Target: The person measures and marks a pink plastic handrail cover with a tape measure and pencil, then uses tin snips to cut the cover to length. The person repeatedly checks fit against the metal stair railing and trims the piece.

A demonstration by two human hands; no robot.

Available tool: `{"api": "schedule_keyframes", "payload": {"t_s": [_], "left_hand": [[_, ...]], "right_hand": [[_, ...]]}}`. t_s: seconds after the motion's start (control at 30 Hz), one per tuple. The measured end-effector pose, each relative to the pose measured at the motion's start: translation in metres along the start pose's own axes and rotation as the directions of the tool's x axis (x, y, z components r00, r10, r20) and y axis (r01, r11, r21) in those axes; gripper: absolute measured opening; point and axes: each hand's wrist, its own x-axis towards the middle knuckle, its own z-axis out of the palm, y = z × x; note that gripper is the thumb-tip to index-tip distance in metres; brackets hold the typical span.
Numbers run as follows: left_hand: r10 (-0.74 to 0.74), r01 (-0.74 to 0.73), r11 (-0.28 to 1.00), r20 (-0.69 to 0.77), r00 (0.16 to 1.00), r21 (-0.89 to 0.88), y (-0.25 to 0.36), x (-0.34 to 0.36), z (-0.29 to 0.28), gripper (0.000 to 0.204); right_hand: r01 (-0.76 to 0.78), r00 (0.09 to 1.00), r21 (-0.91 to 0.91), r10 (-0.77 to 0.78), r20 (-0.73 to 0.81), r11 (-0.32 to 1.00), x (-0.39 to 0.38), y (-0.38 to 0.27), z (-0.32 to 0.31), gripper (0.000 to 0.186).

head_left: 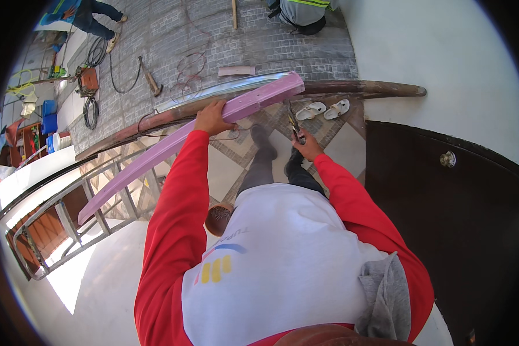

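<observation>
A long pink channel-shaped strip [259, 99] runs slantwise from the upper middle down to the left. Around its middle my left hand [212, 120] is closed, with the fingers over the top. Near the strip's upper right end, my right hand [307, 145] grips a plier-like hand tool [292, 118], whose jaws point up toward the strip. Whether the jaws touch the strip, I cannot tell. Beneath the strip lies a long brown wooden pole [352, 87].
A metal ladder [101, 222] stands at lower left. White sandals [324, 110] and a dark door [444, 202] are on the right. A hammer [150, 77], cables [91, 111] and a short pink piece [236, 70] lie on the paving. Two people [89, 14] are farther off.
</observation>
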Motion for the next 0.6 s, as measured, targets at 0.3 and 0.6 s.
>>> {"api": "schedule_keyframes", "payload": {"t_s": [0.3,0.6], "left_hand": [[0.009,-0.009,1.0,-0.008,1.0,-0.008,-0.0021,0.0019,0.0011,0.094],[0.032,-0.032,0.999,-0.016,0.999,0.013,-0.0013,0.0001,-0.0009,0.093]], "right_hand": [[0.028,0.997,-0.039,-0.031,-0.073,0.999,-0.0042,-0.0089,-0.0056,0.058],[0.013,1.0,-0.006,-0.013,0.001,1.0,0.0011,-0.0067,-0.002,0.048]]}}
